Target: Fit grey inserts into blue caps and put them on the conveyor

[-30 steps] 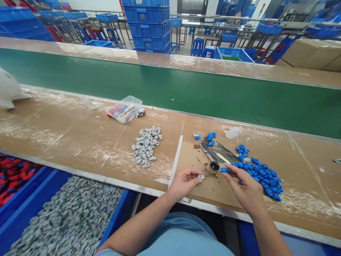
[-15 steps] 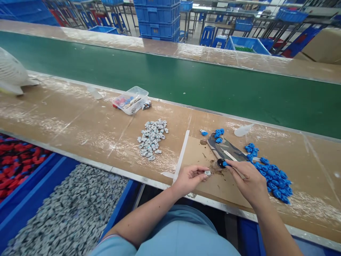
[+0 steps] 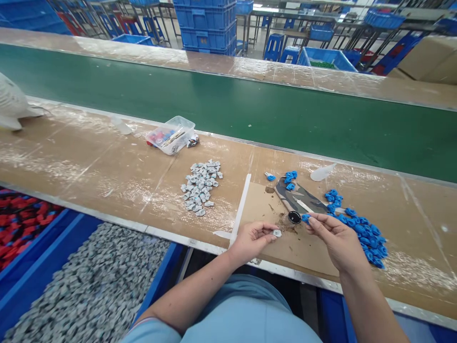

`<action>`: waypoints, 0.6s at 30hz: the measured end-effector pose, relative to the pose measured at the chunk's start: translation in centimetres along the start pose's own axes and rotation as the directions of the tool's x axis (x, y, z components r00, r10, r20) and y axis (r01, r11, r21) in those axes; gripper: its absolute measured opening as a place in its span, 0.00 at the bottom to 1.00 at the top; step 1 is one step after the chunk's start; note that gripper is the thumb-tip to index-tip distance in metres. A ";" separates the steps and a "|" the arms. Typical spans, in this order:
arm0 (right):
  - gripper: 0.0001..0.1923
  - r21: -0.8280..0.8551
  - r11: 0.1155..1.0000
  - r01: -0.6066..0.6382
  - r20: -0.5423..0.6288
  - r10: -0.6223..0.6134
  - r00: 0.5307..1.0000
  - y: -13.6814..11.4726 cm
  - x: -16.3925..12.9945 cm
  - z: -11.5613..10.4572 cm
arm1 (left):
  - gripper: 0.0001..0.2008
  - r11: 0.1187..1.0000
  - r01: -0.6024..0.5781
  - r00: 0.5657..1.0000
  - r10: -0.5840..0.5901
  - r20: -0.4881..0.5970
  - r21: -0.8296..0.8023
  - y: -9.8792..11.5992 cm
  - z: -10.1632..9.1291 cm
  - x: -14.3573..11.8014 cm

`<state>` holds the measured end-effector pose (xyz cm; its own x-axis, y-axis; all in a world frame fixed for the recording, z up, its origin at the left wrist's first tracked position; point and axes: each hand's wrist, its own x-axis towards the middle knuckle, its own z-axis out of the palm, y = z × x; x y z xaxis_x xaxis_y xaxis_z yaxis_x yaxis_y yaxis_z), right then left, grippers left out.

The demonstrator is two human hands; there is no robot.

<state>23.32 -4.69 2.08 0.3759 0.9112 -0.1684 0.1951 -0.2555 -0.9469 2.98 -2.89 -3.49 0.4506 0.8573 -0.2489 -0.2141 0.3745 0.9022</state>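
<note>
My left hand (image 3: 255,239) pinches a small grey plastic piece (image 3: 277,233) between thumb and fingertips, over the cardboard sheet. In my right hand (image 3: 333,233), thumb and fingers close on a small blue plastic piece (image 3: 306,218), just right of a little cup of black liquid (image 3: 294,217). Behind the cup lies a camouflage-patterned pad (image 3: 303,195) with a white pointed stick (image 3: 304,206) and a few blue pieces on it. A heap of blue pieces (image 3: 367,237) spreads beyond my right hand. To the left is a pile of grey pieces (image 3: 200,186).
A clear plastic box (image 3: 172,136) with red and blue pieces stands near the green conveyor belt (image 3: 221,105). Bins of grey parts (image 3: 85,281) and red parts (image 3: 26,224) sit below the table edge at left. Stacked blue crates (image 3: 205,26) stand beyond.
My right hand has drawn the blue piece back from the mouth of the black-liquid cup, to its right. My left hand keeps the grey piece in nearly the same place.
</note>
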 end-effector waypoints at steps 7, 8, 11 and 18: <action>0.18 0.030 0.994 0.102 0.127 -0.105 0.986 0.6 -2.5 1.5 | 0.18 0.999 -0.013 0.999 0.012 0.031 0.042 0.4 0.0 -0.3; 0.17 0.017 0.991 0.136 0.150 -0.137 0.979 0.8 -3.0 1.8 | 0.17 0.999 -0.022 0.999 0.021 0.041 0.027 0.4 0.0 -0.3; 0.15 -0.077 0.964 0.256 0.188 -0.238 0.953 1.2 -3.9 2.6 | 0.18 0.998 -0.052 0.996 0.055 0.071 -0.034 0.3 0.0 -0.2; 0.09 -0.345 0.752 0.561 0.320 -0.468 0.824 0.4 -3.8 2.4 | 0.18 0.997 -0.081 0.987 0.081 0.141 -0.004 -0.1 -0.2 -0.2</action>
<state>19.84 -7.53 1.66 -0.0715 0.9736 0.2168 0.6701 0.2079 -0.7125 2.69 -3.01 -3.57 0.5497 0.8262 -0.1230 -0.2534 0.3053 0.9179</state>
